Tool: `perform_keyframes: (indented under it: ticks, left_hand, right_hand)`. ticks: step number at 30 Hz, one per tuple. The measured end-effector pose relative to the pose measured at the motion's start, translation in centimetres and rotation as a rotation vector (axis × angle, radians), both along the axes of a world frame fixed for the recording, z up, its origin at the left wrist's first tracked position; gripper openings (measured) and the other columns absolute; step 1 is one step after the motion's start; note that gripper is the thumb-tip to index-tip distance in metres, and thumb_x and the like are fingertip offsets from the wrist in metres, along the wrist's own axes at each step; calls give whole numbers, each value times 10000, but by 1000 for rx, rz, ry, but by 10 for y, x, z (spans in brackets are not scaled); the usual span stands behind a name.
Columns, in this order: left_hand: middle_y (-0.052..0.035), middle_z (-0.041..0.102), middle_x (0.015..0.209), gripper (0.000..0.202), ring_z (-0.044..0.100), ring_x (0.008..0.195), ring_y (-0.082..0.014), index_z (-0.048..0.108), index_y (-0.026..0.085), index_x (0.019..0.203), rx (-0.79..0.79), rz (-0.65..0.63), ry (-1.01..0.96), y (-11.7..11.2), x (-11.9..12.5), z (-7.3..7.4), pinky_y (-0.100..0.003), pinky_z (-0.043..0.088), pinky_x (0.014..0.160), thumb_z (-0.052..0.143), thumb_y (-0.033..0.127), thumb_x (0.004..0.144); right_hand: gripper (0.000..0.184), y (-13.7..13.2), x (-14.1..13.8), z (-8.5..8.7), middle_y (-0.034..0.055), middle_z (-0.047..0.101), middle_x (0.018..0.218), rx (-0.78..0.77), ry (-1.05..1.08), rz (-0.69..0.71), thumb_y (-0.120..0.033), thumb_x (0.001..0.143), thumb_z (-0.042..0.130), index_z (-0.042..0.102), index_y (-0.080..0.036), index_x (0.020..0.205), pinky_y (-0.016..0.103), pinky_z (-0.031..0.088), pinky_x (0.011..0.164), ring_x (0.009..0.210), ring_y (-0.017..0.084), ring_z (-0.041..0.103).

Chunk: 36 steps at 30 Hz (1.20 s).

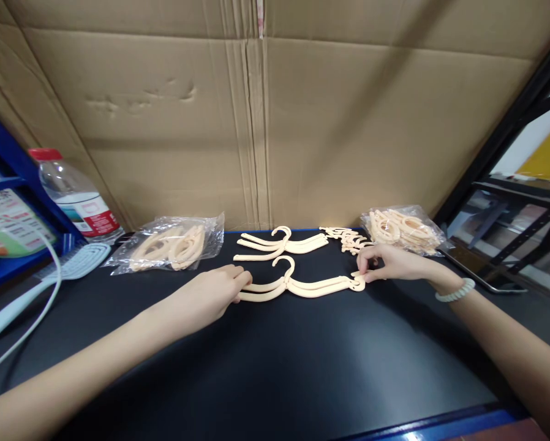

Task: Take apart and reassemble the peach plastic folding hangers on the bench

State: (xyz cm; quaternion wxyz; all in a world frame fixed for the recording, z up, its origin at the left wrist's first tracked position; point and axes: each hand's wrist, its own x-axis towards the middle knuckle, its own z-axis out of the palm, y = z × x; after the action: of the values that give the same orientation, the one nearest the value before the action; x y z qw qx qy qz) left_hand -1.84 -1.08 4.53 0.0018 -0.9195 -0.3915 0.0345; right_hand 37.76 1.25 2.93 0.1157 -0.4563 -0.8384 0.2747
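Observation:
A cream plastic folding clothes hanger lies on the black tabletop, its hook pointing away from me. The fingers of my left hand are closed around its left end, which they hide. At the opposite end, my right hand pinches a small cream looped plastic piece between thumb and fingers, against the arm tips. Just behind lie more hanger parts of the same colour, with one hook showing. A pile of small cream pieces sits beyond my right fingertips.
Clear bags of cream parts lie at left and right. On the left are a light blue hairbrush, a white cable and a red-capped bottle. Cardboard walls the back. A black rack stands right.

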Motion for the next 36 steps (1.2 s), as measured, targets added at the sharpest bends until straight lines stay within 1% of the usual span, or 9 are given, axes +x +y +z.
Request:
perform_keyframes:
  ticks: [10,13,16,18,21,24,28,32,36]
  left_hand:
    - [-90,607,960,199,614,881,-240,574,184,982,36,-4,-19,-1,-2,1,-329,486,729,445,104,854]
    - [-88,594,1017,201,616,895,-234,564,191,1006,46,-18,-27,-2,-3,3,-319,491,720,469,126,841]
    - [-68,577,1074,207,610,901,-210,546,210,1040,22,-41,-162,0,-1,2,-295,498,727,509,186,838]
    - [-66,576,1050,169,593,917,-203,540,205,1031,58,-28,-314,6,0,-3,-299,499,763,476,239,879]
    - [-81,585,1032,188,561,992,-214,541,178,1024,174,6,-546,19,-2,-17,-346,475,874,413,276,927]
    - [-84,607,1050,224,564,1026,-216,554,171,1030,190,51,-670,32,-8,-31,-380,457,930,389,297,944]
    - [-96,634,1097,258,584,1066,-224,588,168,1023,146,95,-718,41,-15,-42,-394,460,962,394,318,941]
    - [-114,626,1188,297,559,1153,-236,620,165,1008,133,75,-682,41,-15,-44,-415,429,1021,376,327,953]
    - [-110,599,1258,330,525,1206,-234,620,173,1055,121,44,-629,38,-13,-43,-431,405,1051,344,332,970]
  right_hand:
    - [345,-4,-4,4,57,667,798,42,-33,-42,-527,786,625,667,-184,785,310,438,645,717,185,578]
    - [354,-4,-4,4,62,664,860,61,2,-57,-520,764,646,674,-192,894,321,465,680,760,191,580]
    - [376,-1,-3,-1,78,659,956,138,93,-111,-486,792,620,653,-188,1019,330,471,717,854,212,595]
    - [330,3,-5,-7,89,658,1010,226,150,-153,-445,849,555,646,-176,1017,333,464,716,869,215,603]
    - [286,5,-11,-17,98,659,1042,344,192,-188,-394,889,499,646,-169,985,344,465,716,865,219,611]
    - [270,5,-18,-24,103,670,1029,393,172,-164,-364,900,483,654,-171,978,364,482,770,929,240,616]
    - [288,4,-22,-29,89,689,1010,404,130,-105,-348,926,432,667,-198,1000,394,492,842,935,238,635]
    - [294,5,-21,-32,80,688,1032,412,125,-89,-343,933,417,669,-215,1014,406,494,876,956,239,637]
    - [283,7,-20,-35,85,688,1040,430,122,-72,-320,928,426,674,-215,1014,421,496,878,959,247,635]
